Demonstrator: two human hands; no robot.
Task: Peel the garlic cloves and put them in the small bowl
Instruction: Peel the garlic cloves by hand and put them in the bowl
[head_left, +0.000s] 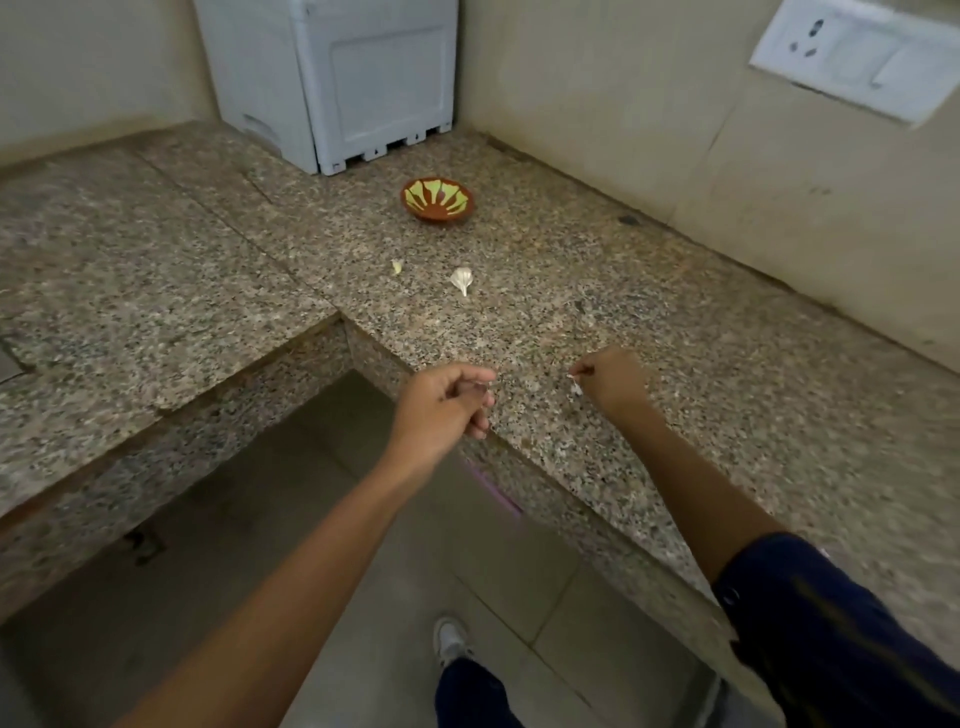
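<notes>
Left hand (448, 400) and right hand (613, 379) each pinch a pale garlic scrap above the counter (727, 415) edge, apparently mid-peel, well short of the small bowl (437, 200).

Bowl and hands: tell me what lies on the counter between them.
Head view: two garlic pieces, a small one and a larger one, lie between the bowl and the hands; otherwise bare counter.

Views: one, worn on the person's head
Facing: forward and steeply down onto the granite counter (597, 291) corner
Nearness: both forearms reach in from below; the left hand (441, 402) and right hand (613, 379) sit mid-frame
Beyond the hands: small bowl (437, 201), then wall
</notes>
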